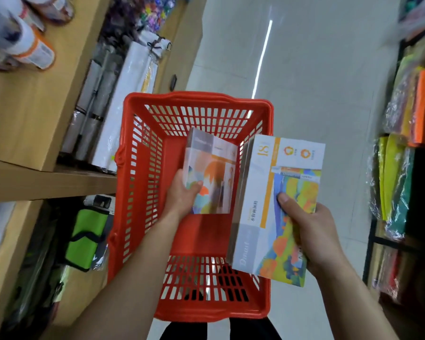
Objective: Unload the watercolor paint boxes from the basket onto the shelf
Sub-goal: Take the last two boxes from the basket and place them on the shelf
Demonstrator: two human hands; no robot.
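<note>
Red plastic shopping basket (138, 168) on a shop aisle floor, one paint box lifted in each hand.

**Desk:** What are the hands doing?

**Photographer:** The left hand (182, 195) grips the smaller watercolor paint box (214, 173) by its lower corner, thumb on the printed face, the box raised inside the basket's walls. The right hand (314, 236) grasps the larger watercolor paint box (280, 204), thumb across its cover, fingers underneath, out over the basket's right rim. The basket floor looks bare beneath them.

**Desk:** Where is the risk?

**Photographer:** Likely the left-hand grip. A corner pinch on a tilted box could let it swing or slip as it clears the mesh wall. The wooden shelf (47, 185) stands to the left, already stocked with wrapped white canvases (123, 106), so a rushed placement might knock stock over. The larger box overhangs open tile; if that hold loosens, it would probably fall to the floor, not back into the basket.
</note>
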